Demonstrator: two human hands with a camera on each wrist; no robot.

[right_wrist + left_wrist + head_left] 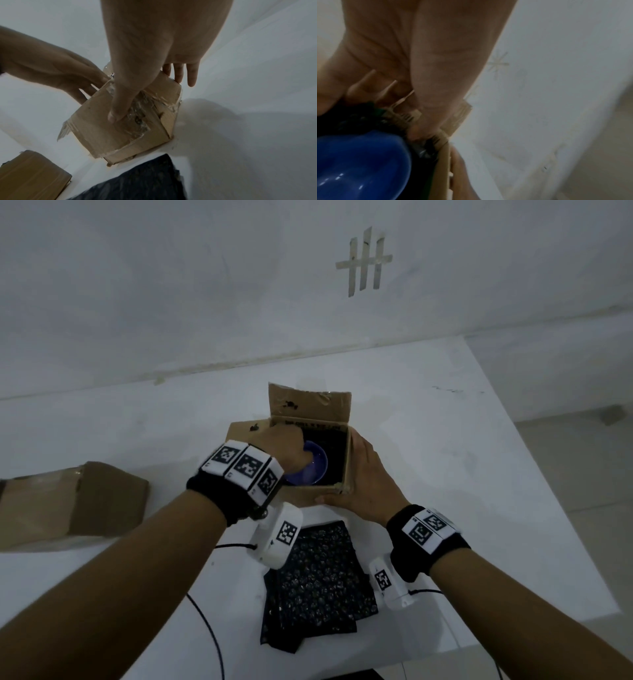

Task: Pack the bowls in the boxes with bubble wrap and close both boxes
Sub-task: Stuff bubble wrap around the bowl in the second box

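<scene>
An open cardboard box (347, 460) stands mid-table, lined inside with black bubble wrap (334, 445). A blue bowl (313, 472) sits tilted in the box's opening. My left hand (301, 455) reaches into the box and grips the bowl's near rim; the left wrist view shows the bowl (359, 169) below the palm, beside the box wall (444, 162). My right hand (346, 484) clasps the box's front right corner, thumb (118, 111) across the front face of the box (102, 128), fingers down the right side.
A second cardboard box (68, 505) lies at the left, flaps down. Spare sheets of black bubble wrap (318, 580) lie on the white table (479, 474) just in front of the open box. A wall rises behind; the table's right edge is close.
</scene>
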